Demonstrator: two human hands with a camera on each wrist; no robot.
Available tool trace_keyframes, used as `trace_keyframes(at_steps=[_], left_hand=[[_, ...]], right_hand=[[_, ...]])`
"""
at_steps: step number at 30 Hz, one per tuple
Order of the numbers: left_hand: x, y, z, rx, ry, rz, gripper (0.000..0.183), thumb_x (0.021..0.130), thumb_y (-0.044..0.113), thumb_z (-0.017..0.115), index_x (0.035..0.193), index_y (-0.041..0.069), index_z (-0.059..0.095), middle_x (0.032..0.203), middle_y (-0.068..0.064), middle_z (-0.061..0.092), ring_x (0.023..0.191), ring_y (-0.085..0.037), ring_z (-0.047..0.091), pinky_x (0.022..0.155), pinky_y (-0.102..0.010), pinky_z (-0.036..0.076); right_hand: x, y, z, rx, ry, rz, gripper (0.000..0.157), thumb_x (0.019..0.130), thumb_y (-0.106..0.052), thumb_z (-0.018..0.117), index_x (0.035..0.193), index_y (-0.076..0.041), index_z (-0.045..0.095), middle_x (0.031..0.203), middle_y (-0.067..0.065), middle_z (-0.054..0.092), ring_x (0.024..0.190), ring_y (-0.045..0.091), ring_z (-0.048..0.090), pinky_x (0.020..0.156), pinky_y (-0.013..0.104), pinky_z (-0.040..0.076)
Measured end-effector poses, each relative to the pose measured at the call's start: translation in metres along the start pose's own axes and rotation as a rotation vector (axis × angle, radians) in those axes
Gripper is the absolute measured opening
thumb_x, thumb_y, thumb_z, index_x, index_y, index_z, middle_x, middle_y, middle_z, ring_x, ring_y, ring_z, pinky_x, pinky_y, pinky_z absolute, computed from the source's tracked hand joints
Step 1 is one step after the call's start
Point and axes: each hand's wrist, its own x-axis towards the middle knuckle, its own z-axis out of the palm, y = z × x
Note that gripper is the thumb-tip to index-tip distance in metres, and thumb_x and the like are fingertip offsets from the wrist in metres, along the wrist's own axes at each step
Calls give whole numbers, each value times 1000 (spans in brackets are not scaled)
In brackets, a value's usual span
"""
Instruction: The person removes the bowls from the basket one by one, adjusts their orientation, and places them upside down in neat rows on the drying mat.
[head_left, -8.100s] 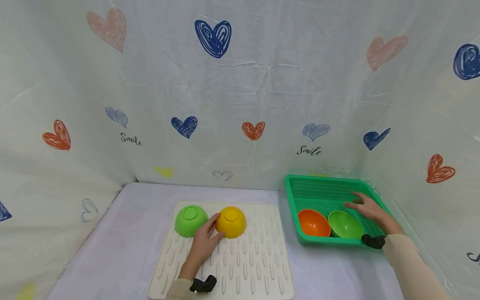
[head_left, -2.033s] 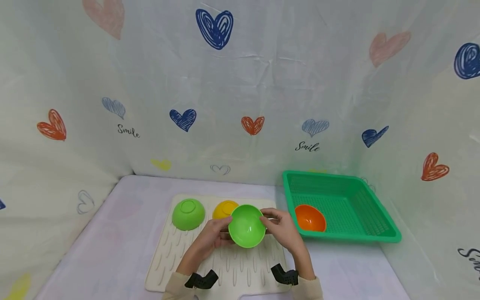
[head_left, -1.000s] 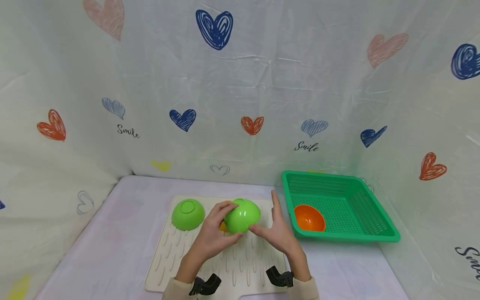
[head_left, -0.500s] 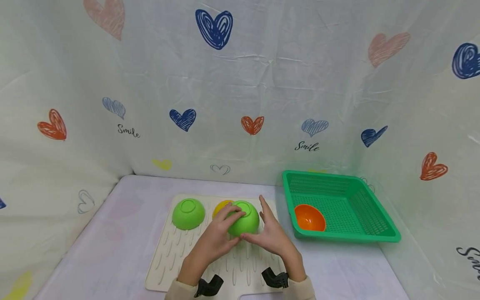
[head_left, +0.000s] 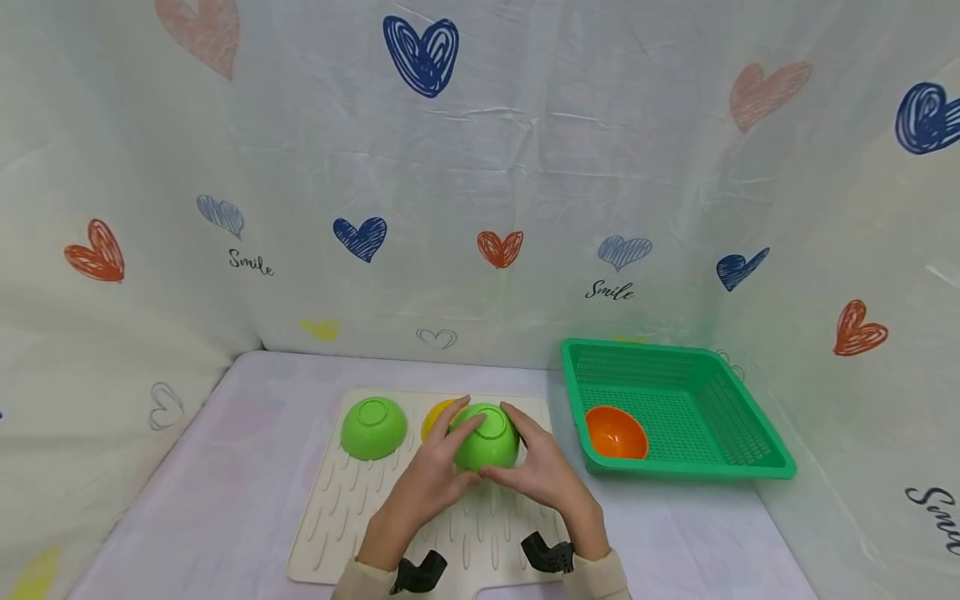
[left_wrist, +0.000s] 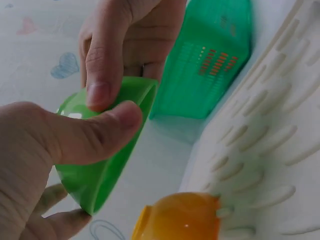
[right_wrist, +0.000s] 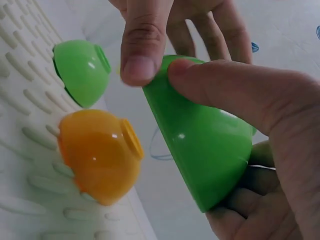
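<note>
Both hands hold an upside-down green bowl [head_left: 486, 446] above the ribbed cream mat [head_left: 420, 533]. My left hand [head_left: 431, 475] grips its left side, thumb at the near edge and fingers over the top. On the other side my right hand [head_left: 546, 467] grips it with the thumb in front and fingers behind. Both wrist views show the bowl [left_wrist: 107, 155] apart from the mat. A yellow bowl [right_wrist: 102, 155] stands upside down on the mat, partly hidden behind the held bowl in the head view. Left of it sits a second green bowl [head_left: 373, 429], also upside down.
A green plastic basket [head_left: 697, 471] stands right of the mat, with an orange bowl [head_left: 617, 433] in its near left corner. A white sheet printed with hearts [head_left: 525, 167] hangs behind and at both sides of the table.
The green bowl came out of the basket to above the mat, and its opening turned from facing up to facing down. The right hand, loose a moment ago, now closes on the bowl's right side.
</note>
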Motion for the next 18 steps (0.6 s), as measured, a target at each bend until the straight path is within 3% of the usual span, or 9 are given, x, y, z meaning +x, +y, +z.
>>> trace_keyframes(at_steps=[3, 8, 14, 18], left_hand=[[1, -2, 5, -28, 59, -64, 98, 59, 6, 99, 145, 1, 54, 155, -21, 48, 133, -38, 58, 91, -36, 61], [2, -1, 13, -7, 125, -108, 90, 59, 6, 98, 139, -6, 58, 140, -25, 61, 130, -39, 60, 103, -46, 54], [2, 3, 21, -52, 97, -178, 88, 64, 10, 94, 142, -5, 57, 142, -23, 61, 129, -40, 59, 103, -48, 55], [0, 9, 33, -75, 60, -187, 87, 67, 8, 92, 145, -5, 54, 145, -22, 59, 130, -41, 57, 102, -46, 55]], right_hand=[[0, 1, -2, 5, 28, 1, 96, 77, -24, 93, 154, 3, 41, 156, 21, 47, 141, 35, 51, 110, 52, 49], [-3, 2, -4, -29, 79, 20, 98, 77, -29, 92, 155, 3, 41, 157, 21, 46, 143, 38, 49, 112, 53, 47], [-13, 7, -8, -119, 93, -1, 89, 83, -21, 85, 155, 4, 39, 159, 23, 42, 145, 41, 45, 115, 58, 42], [-25, 17, -12, -125, 74, 31, 87, 84, -12, 83, 157, 4, 37, 162, 21, 38, 148, 41, 41, 116, 58, 40]])
